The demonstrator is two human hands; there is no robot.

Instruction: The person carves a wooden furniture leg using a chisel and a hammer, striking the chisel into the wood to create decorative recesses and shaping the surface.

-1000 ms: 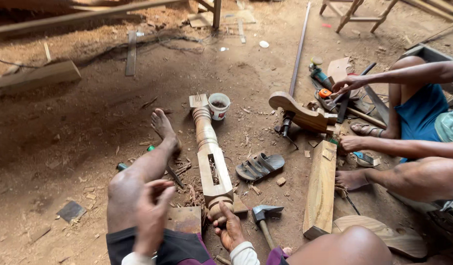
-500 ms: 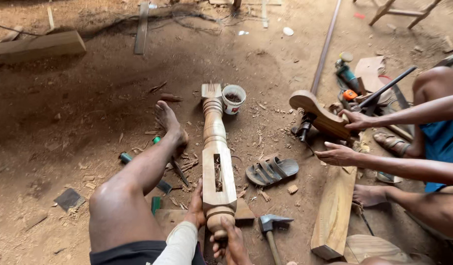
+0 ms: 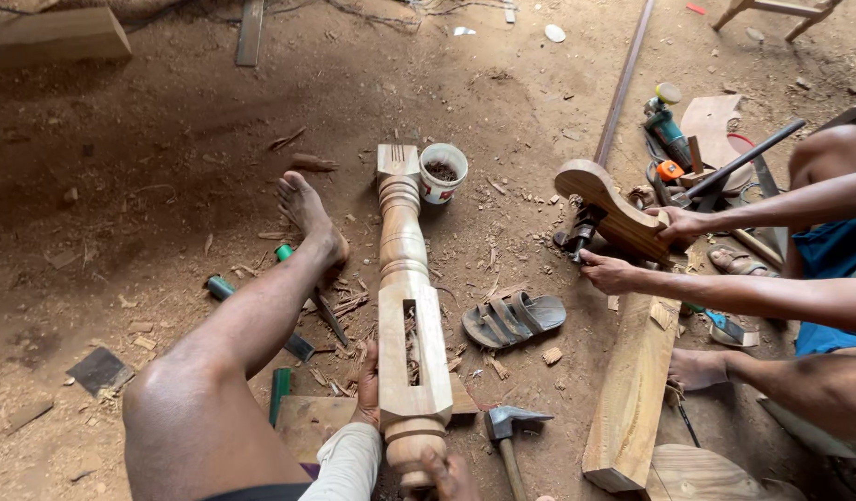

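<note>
One turned wooden post (image 3: 405, 306), one hammer (image 3: 508, 436), one sandal (image 3: 513, 319), one small bucket (image 3: 443, 173) and three green-handled chisels (image 3: 289, 320) are counted.

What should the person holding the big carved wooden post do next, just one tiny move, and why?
Probably reach the right hand over to the hammer lying just beside the turned wooden post. The left hand already steadies the post's side, the slot cut through it has wood chips inside, and chisels lie by the leg, so more cleaning out seems likely.
</note>
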